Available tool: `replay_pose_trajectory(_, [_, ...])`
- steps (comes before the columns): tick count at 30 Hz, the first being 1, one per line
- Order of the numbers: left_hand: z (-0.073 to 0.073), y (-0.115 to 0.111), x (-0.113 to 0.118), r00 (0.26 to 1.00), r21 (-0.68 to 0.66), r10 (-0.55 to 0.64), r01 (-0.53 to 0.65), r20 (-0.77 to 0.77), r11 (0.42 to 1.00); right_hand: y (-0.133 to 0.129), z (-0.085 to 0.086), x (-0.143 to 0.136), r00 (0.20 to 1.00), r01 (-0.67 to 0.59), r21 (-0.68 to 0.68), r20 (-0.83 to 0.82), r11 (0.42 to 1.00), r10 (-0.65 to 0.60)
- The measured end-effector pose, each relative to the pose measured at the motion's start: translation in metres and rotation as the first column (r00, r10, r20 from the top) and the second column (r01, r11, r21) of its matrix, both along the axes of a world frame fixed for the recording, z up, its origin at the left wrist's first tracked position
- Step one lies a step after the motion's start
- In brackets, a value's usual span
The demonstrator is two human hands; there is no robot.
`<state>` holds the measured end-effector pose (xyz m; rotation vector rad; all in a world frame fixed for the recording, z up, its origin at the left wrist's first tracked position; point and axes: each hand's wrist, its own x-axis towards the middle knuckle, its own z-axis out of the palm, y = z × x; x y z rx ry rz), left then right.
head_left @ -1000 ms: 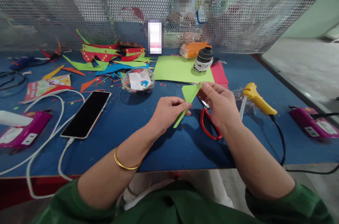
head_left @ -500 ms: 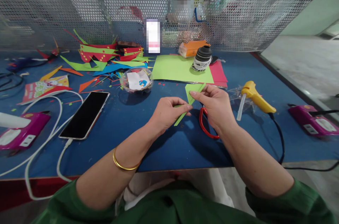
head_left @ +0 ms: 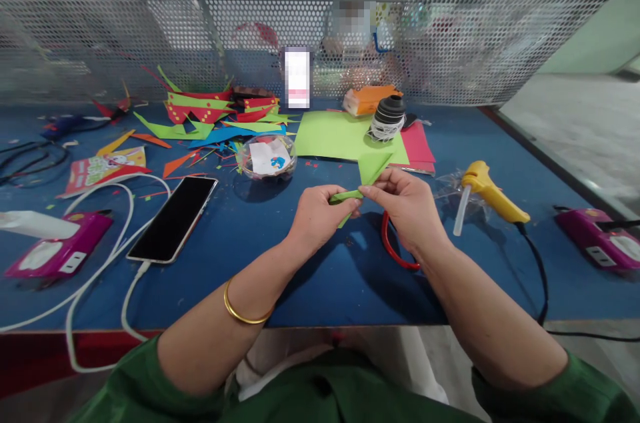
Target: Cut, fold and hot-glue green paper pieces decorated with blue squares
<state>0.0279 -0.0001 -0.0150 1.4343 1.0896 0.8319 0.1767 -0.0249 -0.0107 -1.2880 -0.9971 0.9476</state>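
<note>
Between my two hands is a folded piece of light green paper (head_left: 373, 167), its wide end pointing up and away from me. My left hand (head_left: 318, 213) pinches the narrow end between thumb and fingers, and a thin tip pokes out below. Thumb and fingers of my right hand (head_left: 404, 204) are closed on the paper's middle. Red-handled scissors (head_left: 390, 244) lie on the table under my right hand, which hides most of them. Beyond the paper are light green sheets (head_left: 325, 133) with a red sheet (head_left: 420, 143) beside them.
A yellow glue gun (head_left: 493, 193) lies to the right, near a purple power strip (head_left: 600, 236). Left are a phone (head_left: 175, 219) on a white cable and a clear bowl (head_left: 293, 169) of scraps. Cut coloured paper (head_left: 200, 109) and a black-topped bottle (head_left: 387, 117) stand before a mesh panel (head_left: 240, 23).
The green paper has been bent at its narrow end, and my right fingers have slid down toward my left hand. The whole view has shifted slightly.
</note>
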Motion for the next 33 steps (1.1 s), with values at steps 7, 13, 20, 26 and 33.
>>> replay_pose_trajectory(7, [-0.0019,-0.0007,0.0,1.0,-0.01,0.009,-0.009,0.016,1.0,-0.0001,-0.0024,-0.0007,0.999,0.023,-0.014,0.027,1.0,-0.023])
replay_pose_trajectory(13, [-0.0015,-0.0006,0.0005,0.997,-0.058,0.008,-0.003,0.074,0.998,0.001,-0.0023,0.0011,0.996,0.009,-0.017,0.086,1.0,-0.008])
replay_pose_trajectory(20, [0.0007,-0.0011,0.0029,0.985,-0.144,0.044,-0.019,0.169,0.989,0.002,-0.0036,0.0017,0.996,0.059,0.021,0.063,0.998,-0.061])
replay_pose_trajectory(26, [0.0004,-0.0003,0.0031,0.976,-0.173,0.021,0.018,0.218,0.985,0.0032,-0.0051,0.0042,0.991,0.077,0.028,0.106,0.997,-0.079])
replay_pose_trajectory(33, [0.0005,0.0004,0.0028,0.983,-0.151,-0.004,0.033,0.184,0.988,0.0073,-0.0087,0.0082,0.99,0.136,0.055,0.036,0.989,-0.138])
